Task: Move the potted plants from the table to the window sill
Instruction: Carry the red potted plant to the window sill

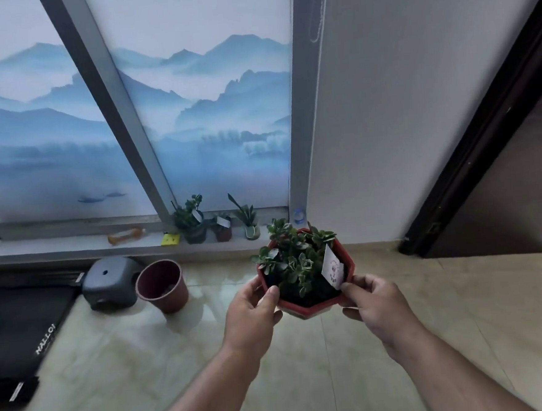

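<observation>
I hold a red octagonal pot [306, 309] of green succulents with a white tag in front of me, above the floor. My left hand [254, 309] grips its left rim and my right hand [371, 304] grips its right rim. Ahead, the low window sill [73, 244] carries three small potted plants: a dark pot with a leafy plant [193, 225], a small brown pot [222, 229] and a pale pot with pointed leaves [251, 224]. The held pot is nearer to me than the sill and slightly right of those three.
An empty brown pot [163, 285] and a grey box [108, 282] stand on the tiled floor below the sill. A dark mat [21, 328] lies at the left. On the sill lie a yellow item [170, 239], an orange object [126, 235] and a small bottle [299, 215]. A dark door frame [471, 146] is at the right.
</observation>
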{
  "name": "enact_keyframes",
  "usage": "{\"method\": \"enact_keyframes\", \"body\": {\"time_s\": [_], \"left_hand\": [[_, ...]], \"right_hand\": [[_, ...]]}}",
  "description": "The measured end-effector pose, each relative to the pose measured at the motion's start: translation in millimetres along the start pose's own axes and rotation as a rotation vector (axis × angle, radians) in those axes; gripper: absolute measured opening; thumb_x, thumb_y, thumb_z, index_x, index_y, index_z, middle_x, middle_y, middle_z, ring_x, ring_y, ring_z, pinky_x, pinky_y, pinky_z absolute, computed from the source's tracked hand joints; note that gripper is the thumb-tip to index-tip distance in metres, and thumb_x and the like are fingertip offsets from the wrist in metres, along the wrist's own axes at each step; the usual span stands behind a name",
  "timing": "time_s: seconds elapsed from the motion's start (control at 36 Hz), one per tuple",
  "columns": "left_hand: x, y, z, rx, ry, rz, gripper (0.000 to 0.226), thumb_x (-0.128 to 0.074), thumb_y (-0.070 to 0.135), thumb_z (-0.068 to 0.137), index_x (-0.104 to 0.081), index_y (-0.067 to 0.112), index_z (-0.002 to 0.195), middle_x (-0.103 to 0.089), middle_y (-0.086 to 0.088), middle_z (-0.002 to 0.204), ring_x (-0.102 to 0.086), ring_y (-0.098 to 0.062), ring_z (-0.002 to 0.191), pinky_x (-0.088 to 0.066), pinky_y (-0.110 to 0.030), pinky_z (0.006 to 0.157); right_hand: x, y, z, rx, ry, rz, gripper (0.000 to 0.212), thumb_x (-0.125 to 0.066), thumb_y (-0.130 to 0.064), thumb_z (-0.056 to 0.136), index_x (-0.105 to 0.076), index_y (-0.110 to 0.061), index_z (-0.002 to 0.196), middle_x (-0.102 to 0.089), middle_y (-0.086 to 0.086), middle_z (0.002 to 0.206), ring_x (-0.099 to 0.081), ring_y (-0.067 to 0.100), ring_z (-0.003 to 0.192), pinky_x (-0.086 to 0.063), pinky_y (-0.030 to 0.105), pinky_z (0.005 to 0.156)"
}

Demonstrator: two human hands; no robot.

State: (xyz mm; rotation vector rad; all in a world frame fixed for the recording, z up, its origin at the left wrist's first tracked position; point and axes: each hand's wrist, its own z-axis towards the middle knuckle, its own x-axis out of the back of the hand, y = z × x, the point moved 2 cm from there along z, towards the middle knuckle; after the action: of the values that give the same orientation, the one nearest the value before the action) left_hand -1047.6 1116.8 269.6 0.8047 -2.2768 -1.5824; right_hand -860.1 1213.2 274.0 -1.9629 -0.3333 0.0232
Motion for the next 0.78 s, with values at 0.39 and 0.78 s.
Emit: {"method": "enact_keyframes", "body": {"time_s": [0.39,0.78], "left_hand": [[50,40,192,0.100,-0.103,0.064,0.027,-0.055,0.011,0.102,-0.062,0.036,0.109,-0.073,0.006,0.114,-0.067,-0.009,0.107,-0.058,-0.040,0.095],[35,56,332,0.153,-0.097,0.149,0.025,-0.052,0.014,0.103,-0.058,0.028,0.123,-0.069,0.006,0.116,-0.064,-0.010,0.111,-0.056,-0.036,0.094]], "right_hand": [[-110,-35,149,-0.093,0.091,-0.016,0.009,-0.064,-0.009,0.095,-0.071,-0.004,0.100,-0.073,0.012,0.086,-0.068,0.018,0.074,-0.058,0.033,0.069],[-148,-56,288,-0.156,0.056,0.045,0.010,-0.065,-0.009,0.095,-0.070,-0.002,0.100,-0.073,0.015,0.089,-0.069,0.021,0.079,-0.060,0.035,0.073]]}}
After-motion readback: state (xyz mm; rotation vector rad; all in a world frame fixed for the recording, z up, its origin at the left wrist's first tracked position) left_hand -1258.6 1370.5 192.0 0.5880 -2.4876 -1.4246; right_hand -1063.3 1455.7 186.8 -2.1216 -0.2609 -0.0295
